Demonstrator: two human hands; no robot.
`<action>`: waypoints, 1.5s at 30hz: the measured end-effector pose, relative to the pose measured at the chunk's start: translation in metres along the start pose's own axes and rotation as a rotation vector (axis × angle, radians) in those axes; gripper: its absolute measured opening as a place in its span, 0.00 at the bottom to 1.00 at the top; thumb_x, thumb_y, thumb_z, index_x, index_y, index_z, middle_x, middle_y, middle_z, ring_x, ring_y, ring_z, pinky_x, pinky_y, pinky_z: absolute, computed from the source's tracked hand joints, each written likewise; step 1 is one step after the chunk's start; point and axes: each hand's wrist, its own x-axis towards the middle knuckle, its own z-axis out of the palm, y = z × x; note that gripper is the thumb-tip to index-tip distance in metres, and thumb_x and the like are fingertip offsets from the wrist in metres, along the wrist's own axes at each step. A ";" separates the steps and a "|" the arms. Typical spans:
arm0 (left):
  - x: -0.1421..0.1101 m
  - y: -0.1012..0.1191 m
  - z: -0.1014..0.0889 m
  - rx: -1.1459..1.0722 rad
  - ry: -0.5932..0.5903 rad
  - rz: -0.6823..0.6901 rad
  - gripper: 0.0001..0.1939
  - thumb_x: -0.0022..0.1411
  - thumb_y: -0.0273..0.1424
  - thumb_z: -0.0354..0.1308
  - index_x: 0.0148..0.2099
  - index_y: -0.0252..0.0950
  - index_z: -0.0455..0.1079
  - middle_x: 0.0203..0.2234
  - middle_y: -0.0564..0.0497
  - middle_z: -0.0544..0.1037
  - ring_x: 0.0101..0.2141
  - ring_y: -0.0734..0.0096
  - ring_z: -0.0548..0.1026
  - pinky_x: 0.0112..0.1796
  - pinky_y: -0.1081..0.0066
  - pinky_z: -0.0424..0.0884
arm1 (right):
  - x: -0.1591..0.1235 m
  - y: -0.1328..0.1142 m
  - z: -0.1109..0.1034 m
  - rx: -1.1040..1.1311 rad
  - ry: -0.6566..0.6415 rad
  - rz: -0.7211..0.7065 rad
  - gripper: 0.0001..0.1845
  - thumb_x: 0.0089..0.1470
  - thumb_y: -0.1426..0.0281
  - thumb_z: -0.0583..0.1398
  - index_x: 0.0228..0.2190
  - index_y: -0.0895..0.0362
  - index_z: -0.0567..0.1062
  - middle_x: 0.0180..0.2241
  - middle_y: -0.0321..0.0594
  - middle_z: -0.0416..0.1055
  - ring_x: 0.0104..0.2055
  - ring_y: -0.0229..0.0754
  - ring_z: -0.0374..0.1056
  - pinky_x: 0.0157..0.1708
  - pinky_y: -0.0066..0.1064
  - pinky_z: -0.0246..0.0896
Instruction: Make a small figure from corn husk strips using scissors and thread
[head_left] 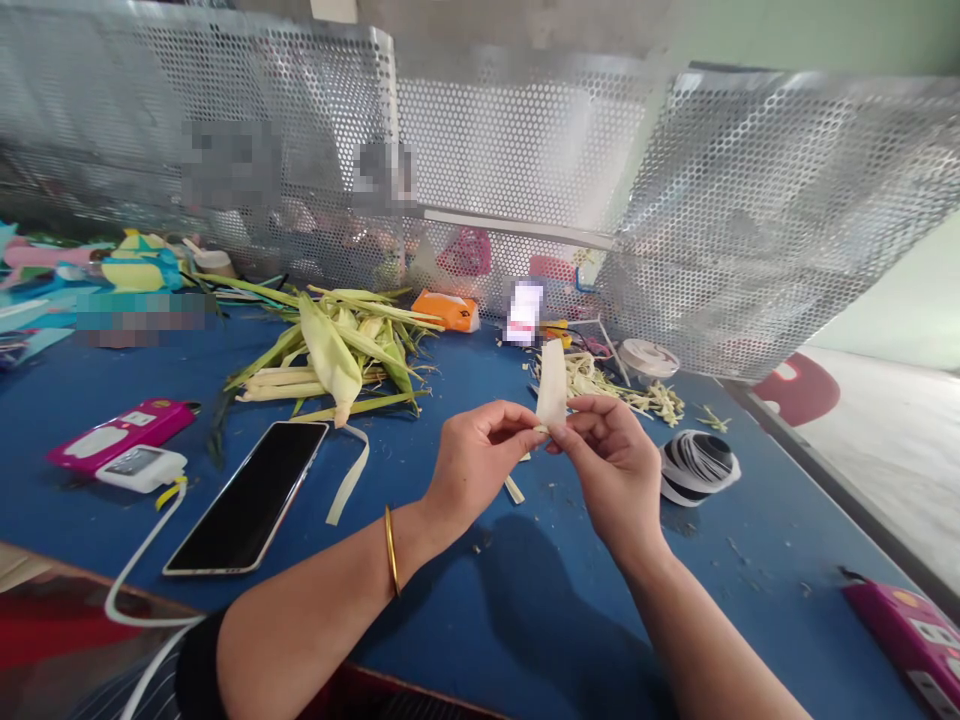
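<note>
The screen (523, 305) at the desk's (450, 460) far edge glows; the desk is smooth, matt blue. The phone (247, 498) near its left corner is glossy black, the bangle (392, 550) shiny gold-toned metal, the mesh (517, 140) silvery metal.

From here I see 1 smooth gold bangle (392, 551) just behind the left hand (480, 455). At near left, a black sleeve band (199, 665) edges dark, thinly pale-striped clothing (112, 698), crossed by white cable (154, 662).

On the blue table (720, 600), corn husks (330, 355) and an orange packet (445, 311) are set toward the far edge, a phone (246, 498) toward the near, a striped roll (697, 467) toward the right.
</note>
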 end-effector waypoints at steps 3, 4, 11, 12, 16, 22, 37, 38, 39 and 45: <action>0.000 0.001 0.000 -0.015 0.000 0.025 0.05 0.53 0.30 0.65 0.34 0.36 0.75 0.27 0.53 0.80 0.28 0.73 0.77 0.31 0.75 0.72 | 0.000 0.000 0.000 0.007 -0.007 -0.007 0.12 0.51 0.68 0.65 0.38 0.54 0.70 0.25 0.31 0.72 0.26 0.37 0.71 0.29 0.30 0.67; 0.000 0.001 0.000 -0.022 -0.009 0.037 0.05 0.53 0.30 0.65 0.34 0.36 0.75 0.27 0.53 0.80 0.28 0.73 0.77 0.31 0.75 0.72 | 0.000 0.001 0.000 0.007 -0.008 -0.007 0.12 0.51 0.68 0.65 0.38 0.54 0.70 0.25 0.31 0.72 0.26 0.37 0.71 0.29 0.30 0.68; 0.001 0.000 0.000 0.048 0.036 0.069 0.02 0.52 0.29 0.65 0.30 0.36 0.76 0.25 0.54 0.79 0.26 0.75 0.75 0.29 0.76 0.70 | -0.001 0.000 0.000 -0.003 -0.005 -0.012 0.12 0.51 0.68 0.65 0.37 0.54 0.70 0.25 0.31 0.73 0.25 0.37 0.71 0.29 0.31 0.68; 0.001 0.000 0.000 0.054 0.048 0.060 0.02 0.52 0.29 0.65 0.29 0.37 0.76 0.24 0.54 0.79 0.26 0.75 0.75 0.28 0.76 0.70 | -0.001 -0.001 0.000 -0.003 -0.006 -0.015 0.11 0.51 0.68 0.65 0.37 0.54 0.70 0.25 0.31 0.72 0.25 0.37 0.71 0.29 0.31 0.68; 0.002 0.001 -0.001 0.046 0.074 0.025 0.03 0.50 0.31 0.67 0.29 0.37 0.78 0.24 0.53 0.80 0.25 0.74 0.75 0.28 0.76 0.71 | -0.001 -0.001 0.000 -0.022 -0.010 -0.022 0.11 0.51 0.69 0.65 0.37 0.53 0.70 0.24 0.30 0.72 0.25 0.37 0.71 0.29 0.31 0.68; 0.001 0.004 0.000 0.031 0.108 0.007 0.03 0.48 0.29 0.67 0.26 0.36 0.77 0.25 0.52 0.81 0.25 0.74 0.76 0.28 0.75 0.71 | -0.002 -0.001 0.001 -0.017 -0.007 -0.014 0.11 0.51 0.68 0.65 0.37 0.54 0.70 0.24 0.31 0.73 0.25 0.37 0.71 0.29 0.31 0.68; 0.006 0.004 -0.004 -0.180 -0.047 -0.214 0.09 0.47 0.27 0.67 0.35 0.34 0.77 0.25 0.52 0.80 0.27 0.75 0.75 0.32 0.74 0.71 | -0.003 0.003 0.001 -0.071 -0.048 0.042 0.11 0.52 0.68 0.65 0.36 0.54 0.70 0.23 0.31 0.72 0.24 0.38 0.70 0.28 0.31 0.65; 0.006 0.004 -0.004 -0.172 -0.067 -0.222 0.07 0.48 0.27 0.66 0.34 0.34 0.78 0.26 0.52 0.80 0.28 0.74 0.75 0.32 0.74 0.70 | -0.003 0.003 0.001 -0.079 -0.053 0.041 0.10 0.52 0.68 0.65 0.36 0.54 0.70 0.23 0.30 0.72 0.24 0.38 0.70 0.28 0.31 0.65; 0.006 0.004 -0.004 -0.158 -0.077 -0.222 0.06 0.49 0.28 0.66 0.32 0.34 0.78 0.26 0.52 0.80 0.28 0.74 0.75 0.32 0.74 0.70 | -0.003 0.003 0.000 -0.086 -0.058 0.039 0.10 0.52 0.68 0.64 0.37 0.53 0.70 0.22 0.30 0.72 0.24 0.38 0.70 0.28 0.30 0.64; 0.006 0.008 -0.004 -0.148 -0.037 -0.213 0.05 0.48 0.29 0.67 0.30 0.34 0.78 0.23 0.52 0.79 0.26 0.75 0.73 0.30 0.75 0.68 | 0.000 0.003 -0.003 -0.059 -0.111 0.024 0.10 0.53 0.66 0.64 0.37 0.54 0.71 0.27 0.34 0.74 0.30 0.39 0.72 0.33 0.32 0.67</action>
